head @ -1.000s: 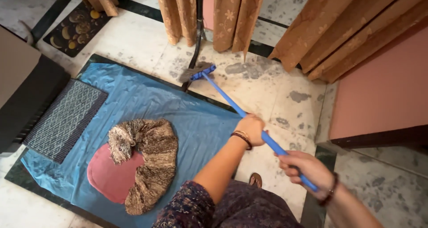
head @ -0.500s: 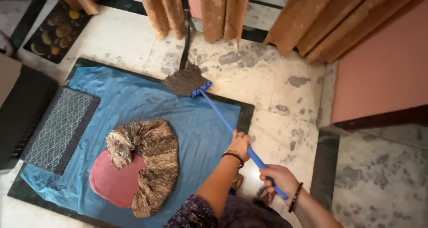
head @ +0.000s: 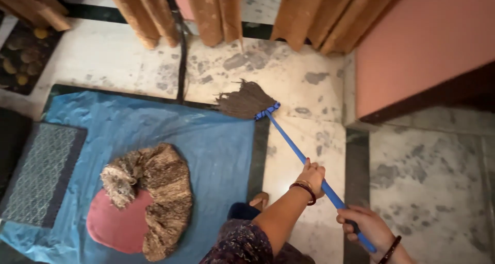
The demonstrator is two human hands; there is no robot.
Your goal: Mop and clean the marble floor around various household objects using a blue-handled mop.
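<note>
Gripping the long blue-handled mop (head: pixel 304 158) with both hands: your left hand (head: pixel 312 175) is clenched round the shaft at mid-length, lower centre of the frame, and your right hand (head: pixel 367 228) is closed on the same shaft nearer its end, lower right. The mop runs diagonally up to the centre, where its dark brown stringy head (head: pixel 246 100) lies on the pale mottled stone floor (head: pixel 304 78), touching the top right corner of the blue plastic sheet (head: pixel 154 125). Judging by looks, the handle is stiff, light and smooth, so two spaced hands suit it; the head seems soft, floppy and heavier if wet, likely to drag and snag on the sheet's edge. The sheet looks thin and crinkled, liable to bunch or slide. On it, lower left, sits a round pink cushion (head: pixel 111 228) with a shaggy brown rug piece (head: pixel 160 192) curled over it; a grey patterned mat (head: pixel 38 174) lies at the left edge. Orange-brown curtains (head: pixel 216 11) hang along the top, a dark cord (head: pixel 180 52) trailing down between them. A pink wall panel (head: pixel 423 37) fills the upper right, and dark inlaid strips cross the floor.
</note>
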